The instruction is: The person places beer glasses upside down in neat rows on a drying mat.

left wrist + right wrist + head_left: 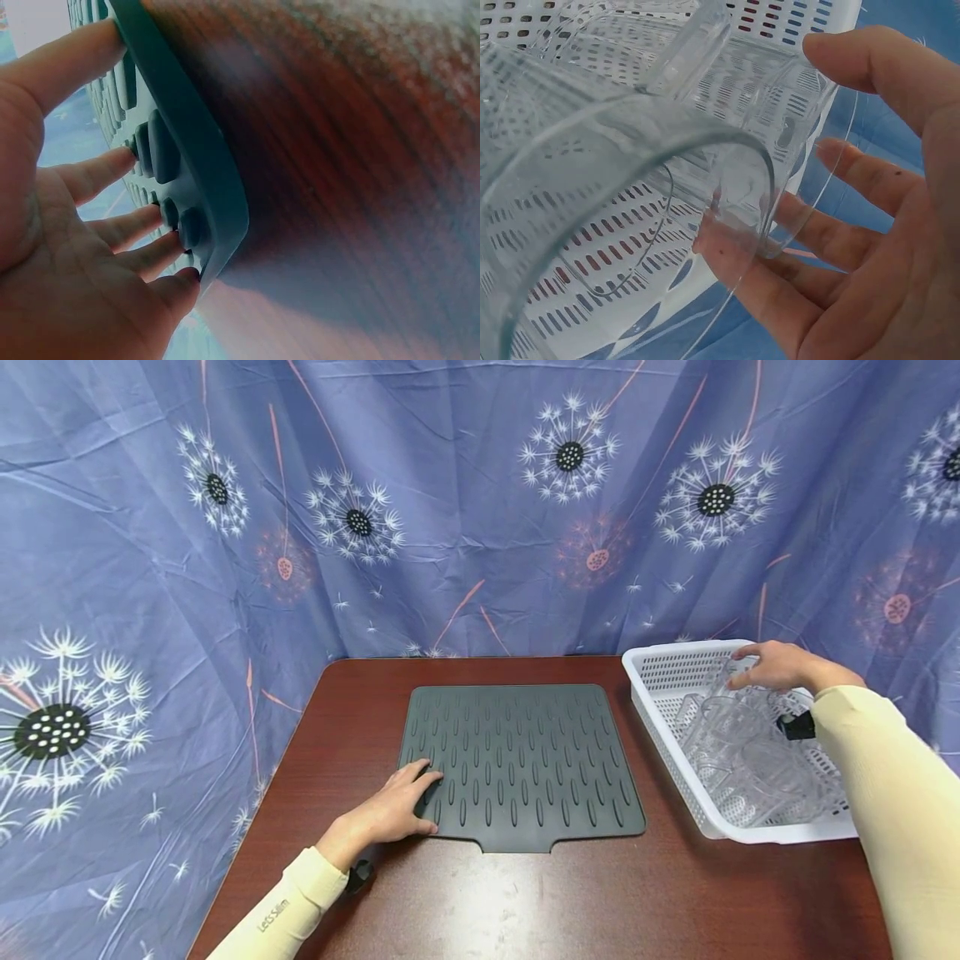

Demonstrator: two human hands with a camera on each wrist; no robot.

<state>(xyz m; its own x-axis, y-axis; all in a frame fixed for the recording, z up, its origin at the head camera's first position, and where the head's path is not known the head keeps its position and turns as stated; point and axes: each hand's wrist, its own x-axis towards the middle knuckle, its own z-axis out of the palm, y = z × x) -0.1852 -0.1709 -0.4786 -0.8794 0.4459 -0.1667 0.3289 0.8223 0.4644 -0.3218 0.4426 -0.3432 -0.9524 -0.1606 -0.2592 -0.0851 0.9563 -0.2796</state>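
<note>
On the dark grey ridged drying mat (517, 760), the fingertips of my left hand (397, 806) rest at the near left corner. Spread and gently bent, those fingers (90, 176) touch the raised ridges and the rim in the left wrist view. My right hand (780, 667) is over the far side of a white perforated basket (678, 768). Its thumb and fingers stand apart around the end of a clear cup-like vessel (769, 161), with some fingers seen through the clear wall. Whether they grip it I cannot tell for certain.
Several clear vessels (750, 760) lie jumbled in the basket, their outlines overlapping. The mat and basket stand on a reddish-brown wooden table (465, 902). A blue dandelion-print curtain (480, 510) hangs behind the table and along its left side.
</note>
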